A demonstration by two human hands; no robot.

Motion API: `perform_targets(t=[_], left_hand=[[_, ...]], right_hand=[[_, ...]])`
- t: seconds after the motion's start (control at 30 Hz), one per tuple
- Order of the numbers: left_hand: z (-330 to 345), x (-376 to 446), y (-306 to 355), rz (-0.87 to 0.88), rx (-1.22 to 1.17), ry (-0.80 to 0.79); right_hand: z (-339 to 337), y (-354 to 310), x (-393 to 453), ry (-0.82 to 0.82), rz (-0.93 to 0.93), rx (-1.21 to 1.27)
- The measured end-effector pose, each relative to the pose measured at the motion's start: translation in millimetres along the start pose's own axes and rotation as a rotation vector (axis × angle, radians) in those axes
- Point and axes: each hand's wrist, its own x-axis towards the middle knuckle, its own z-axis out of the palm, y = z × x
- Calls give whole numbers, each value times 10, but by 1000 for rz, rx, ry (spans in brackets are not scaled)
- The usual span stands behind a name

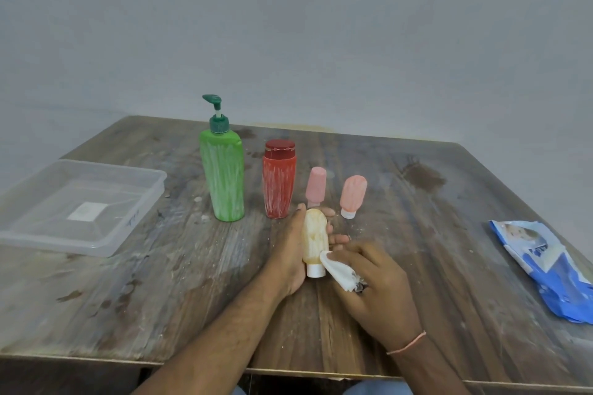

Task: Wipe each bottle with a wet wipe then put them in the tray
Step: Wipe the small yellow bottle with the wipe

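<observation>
A plain, sparsely furnished room is suggested by a bare grey wall (321, 26) and a worn, stained wooden table (449, 202) set against it.

A single head-worn, wide-angle view looks forward and down from close above the hands; the table (160, 266) spreads beyond the fingers (340, 238) to a wall (321, 26).

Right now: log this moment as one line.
left hand holds yellow bottle | right hand wipes with wet wipe | tray empty
</observation>
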Motion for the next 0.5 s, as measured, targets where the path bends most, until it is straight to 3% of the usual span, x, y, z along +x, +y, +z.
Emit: perform_targets(t=[0.5], left_hand=[[-17,23,-88,59,80,-12]], right_hand=[[15,7,0,45,46,-54]])
